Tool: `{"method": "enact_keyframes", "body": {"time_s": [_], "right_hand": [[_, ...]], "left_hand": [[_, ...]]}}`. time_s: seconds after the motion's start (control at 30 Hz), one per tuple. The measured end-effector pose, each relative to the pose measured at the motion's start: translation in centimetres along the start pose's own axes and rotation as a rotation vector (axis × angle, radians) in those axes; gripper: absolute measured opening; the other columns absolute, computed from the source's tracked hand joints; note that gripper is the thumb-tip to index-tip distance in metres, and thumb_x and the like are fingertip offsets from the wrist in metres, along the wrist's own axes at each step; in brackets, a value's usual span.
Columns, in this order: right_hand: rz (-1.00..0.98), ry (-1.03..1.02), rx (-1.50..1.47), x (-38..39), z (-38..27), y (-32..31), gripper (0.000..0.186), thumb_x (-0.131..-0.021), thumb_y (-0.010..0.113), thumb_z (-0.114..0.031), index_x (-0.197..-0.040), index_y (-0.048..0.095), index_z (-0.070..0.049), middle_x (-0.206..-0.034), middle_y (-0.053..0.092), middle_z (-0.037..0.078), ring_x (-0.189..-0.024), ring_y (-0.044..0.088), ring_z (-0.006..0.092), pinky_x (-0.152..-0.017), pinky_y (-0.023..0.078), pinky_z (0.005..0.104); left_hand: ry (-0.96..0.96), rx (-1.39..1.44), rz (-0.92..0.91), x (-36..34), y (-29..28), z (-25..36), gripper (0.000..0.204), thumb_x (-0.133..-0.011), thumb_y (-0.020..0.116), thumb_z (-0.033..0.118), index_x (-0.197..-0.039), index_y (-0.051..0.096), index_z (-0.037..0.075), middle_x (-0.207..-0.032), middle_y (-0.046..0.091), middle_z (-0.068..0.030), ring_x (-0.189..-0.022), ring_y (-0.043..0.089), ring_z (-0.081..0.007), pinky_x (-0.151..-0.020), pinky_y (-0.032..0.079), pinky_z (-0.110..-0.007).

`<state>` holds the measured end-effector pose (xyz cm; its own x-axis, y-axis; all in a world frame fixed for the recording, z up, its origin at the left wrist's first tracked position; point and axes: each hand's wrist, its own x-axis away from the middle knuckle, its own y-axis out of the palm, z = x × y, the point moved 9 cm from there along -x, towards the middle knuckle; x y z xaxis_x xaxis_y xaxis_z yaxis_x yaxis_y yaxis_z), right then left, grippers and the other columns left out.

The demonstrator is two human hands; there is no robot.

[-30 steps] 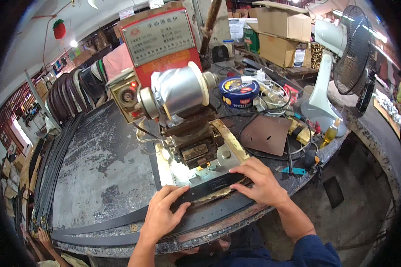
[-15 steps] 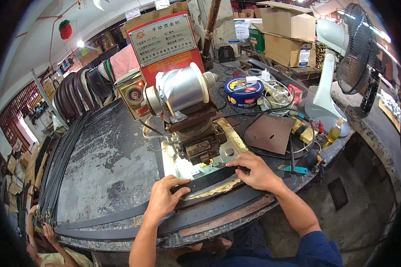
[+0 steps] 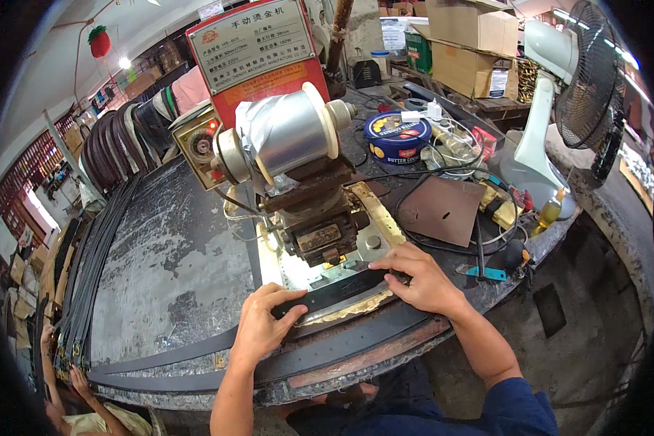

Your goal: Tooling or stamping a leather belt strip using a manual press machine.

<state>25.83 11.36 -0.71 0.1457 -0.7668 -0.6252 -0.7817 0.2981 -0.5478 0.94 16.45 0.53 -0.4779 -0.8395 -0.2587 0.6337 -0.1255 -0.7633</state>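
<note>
A black strap [image 3: 341, 291] lies across the lit bed of a stamping machine [image 3: 318, 240], just in front of the press head. My left hand [image 3: 269, 320] has its thumb and forefinger on the strap's left part. My right hand [image 3: 421, 283] pinches its right part, fingers bent over the top edge. A roll of silver foil [image 3: 283, 136] is mounted on the machine above, before a red panel [image 3: 240, 98] with a metal plate. Longer dark straps [image 3: 167, 381] lie along the worktable's front edge.
Bundles of straps [image 3: 105, 261] line the left side, where a co-worker's hands [image 3: 80, 381] show at the corner. At right are a round blue tin [image 3: 397, 138], cables, a brown sheet [image 3: 432, 211], a turquoise-handled tool [image 3: 487, 273], an oil bottle [image 3: 548, 218] and a fan [image 3: 581, 73].
My hands and the strap have moved a little inward and up the picture, closer under the press head. The co-worker's hands at the lower left have shifted, and more of that person shows.
</note>
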Motion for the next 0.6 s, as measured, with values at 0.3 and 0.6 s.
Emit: {"method": "enact_keyframes", "body": {"time_s": [0.3,0.6], "right_hand": [[0.01,-0.001,0.013,0.04,0.06,-0.08,0.033,-0.082,0.07,0.003,-0.113,0.076,-0.005,-0.094,0.067,0.009,-0.094,0.062,0.0285,-0.083,0.052,0.0386],[0.026,0.013,0.017,0.0,-0.13,-0.23,0.033,-0.081,0.072,0.004,-0.112,0.077,-0.005,-0.095,0.067,0.008,-0.094,0.063,0.0274,-0.083,0.052,0.0375]], "left_hand": [[0.021,-0.017,0.004,-0.01,0.18,-0.03,0.029,-0.083,0.082,0.014,-0.111,0.079,0.009,-0.092,0.07,-0.0123,-0.082,0.065,-0.0299,-0.078,0.051,-0.04],[0.048,-0.082,0.037,0.45,0.38,-0.06,0.03,-0.084,0.082,0.016,-0.113,0.079,0.011,-0.094,0.069,-0.007,-0.082,0.062,-0.027,-0.076,0.047,-0.038]]}}
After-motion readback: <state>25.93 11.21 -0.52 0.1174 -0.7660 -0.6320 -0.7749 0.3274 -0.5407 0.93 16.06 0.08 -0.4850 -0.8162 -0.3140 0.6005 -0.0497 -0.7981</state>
